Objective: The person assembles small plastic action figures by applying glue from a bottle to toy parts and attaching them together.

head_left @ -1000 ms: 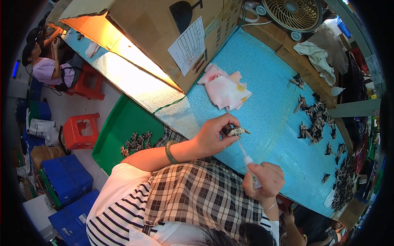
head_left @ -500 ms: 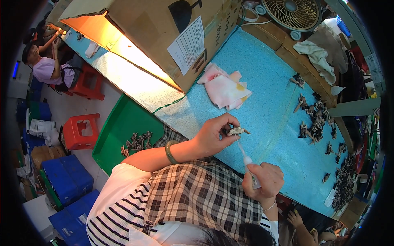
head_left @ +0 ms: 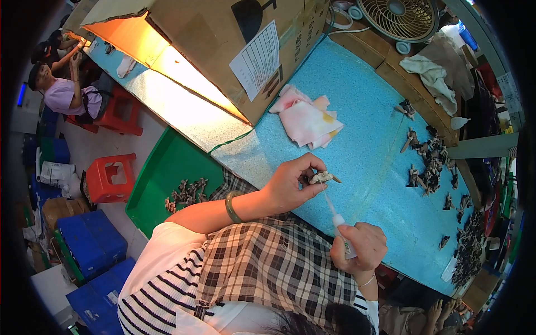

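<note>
In the head view, the only one there is, the left hand (head_left: 291,181) holds a small, cream-and-dark, figure-like piece (head_left: 320,177) with a thin brownish tip jutting out to the right, just above the near part of the speckled blue table (head_left: 371,162). The thumb and forefinger pinch its left end; how the other fingers sit behind it I cannot tell. The right hand (head_left: 360,245) has its fingers curled around a white, squeezable-looking bottle with a long thin nozzle (head_left: 340,221), whose tip points up at the underside of the piece (whether they touch is too fine to make out). The piece looks light and fairly stiff, probably moulded plastic or resin, so a gentle pinch on its thicker body should be enough; the slender tip seems the likeliest part to snap and a poor place to grip. Any wet liquid on it could make it slippery. The bottle is likely light and soft-walled, best held around its body with little pressure, the flexible-looking nozzle left free. A pink-and-white folded cloth (head_left: 306,120) lies beyond the left hand, and a loose heap of similar dark pieces (head_left: 432,162) sits farther right.
</note>
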Demonstrator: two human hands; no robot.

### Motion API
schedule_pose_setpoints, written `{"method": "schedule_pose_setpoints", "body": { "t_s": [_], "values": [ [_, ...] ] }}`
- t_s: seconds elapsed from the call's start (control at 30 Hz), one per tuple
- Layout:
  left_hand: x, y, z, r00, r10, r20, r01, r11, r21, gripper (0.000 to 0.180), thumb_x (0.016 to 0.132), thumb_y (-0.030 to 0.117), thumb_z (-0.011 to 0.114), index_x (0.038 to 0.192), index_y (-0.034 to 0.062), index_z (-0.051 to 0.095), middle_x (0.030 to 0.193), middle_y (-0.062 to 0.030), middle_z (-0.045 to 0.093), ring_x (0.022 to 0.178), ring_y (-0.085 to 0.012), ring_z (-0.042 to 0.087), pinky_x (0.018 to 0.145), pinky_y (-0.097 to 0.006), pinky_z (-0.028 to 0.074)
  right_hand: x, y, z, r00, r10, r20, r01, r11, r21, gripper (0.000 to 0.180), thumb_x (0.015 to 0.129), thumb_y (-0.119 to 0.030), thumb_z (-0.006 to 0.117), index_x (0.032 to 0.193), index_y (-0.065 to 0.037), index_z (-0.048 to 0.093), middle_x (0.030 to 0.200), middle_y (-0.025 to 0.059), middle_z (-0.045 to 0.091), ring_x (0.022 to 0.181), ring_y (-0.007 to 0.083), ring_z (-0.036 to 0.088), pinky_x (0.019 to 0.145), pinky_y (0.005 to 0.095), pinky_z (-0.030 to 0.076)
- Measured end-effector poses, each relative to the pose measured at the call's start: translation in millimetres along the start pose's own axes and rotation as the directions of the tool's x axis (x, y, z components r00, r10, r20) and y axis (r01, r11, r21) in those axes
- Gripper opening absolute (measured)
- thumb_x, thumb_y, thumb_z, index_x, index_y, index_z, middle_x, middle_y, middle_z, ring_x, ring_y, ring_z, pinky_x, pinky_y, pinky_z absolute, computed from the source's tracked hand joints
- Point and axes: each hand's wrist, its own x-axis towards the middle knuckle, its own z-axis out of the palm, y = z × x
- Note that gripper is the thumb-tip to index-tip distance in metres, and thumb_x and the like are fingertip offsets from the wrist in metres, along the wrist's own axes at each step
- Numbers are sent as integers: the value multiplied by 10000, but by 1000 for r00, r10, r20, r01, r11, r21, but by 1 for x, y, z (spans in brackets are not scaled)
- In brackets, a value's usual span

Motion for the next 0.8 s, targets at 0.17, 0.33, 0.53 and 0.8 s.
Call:
{"method": "schedule_pose_setpoints", "body": {
  "t_s": [0.17,0.33,0.53,0.8],
  "values": [
    [1,1,1,1000,-3,7,3,1000,-1,255,785,38,685,977,39,517,789,-23,581,653,-70,547,557,-221,453,-1,2,0,1000,-10,2,10,1000,14,268,617,-2,620,886,-7,611,518,59,493,401,202,475,386,284,360],
    [1,-1,2,1000,2,11,-2,1000,10,262,781,36,689,978,40,517,774,-17,578,642,-65,540,547,-217,440,0,3,0,1000,-14,-6,14,1000,6,272,615,1,619,887,-5,611,520,59,496,400,199,473,385,283,359],
    [1,-1,2,1000,9,9,-9,1000,22,267,782,38,690,983,40,516,779,-17,577,644,-64,542,548,-215,440,0,4,1,1000,-12,-8,12,1000,16,290,603,10,613,893,-2,612,521,57,500,396,195,467,383,280,358],
    [2,-1,2,1000,14,6,-14,999,34,260,784,39,690,979,41,518,777,-17,578,645,-64,545,547,-214,440,0,4,1,1000,-15,-7,15,999,29,291,606,8,613,896,-3,611,527,58,511,400,196,473,387,282,364]
  ]
}}
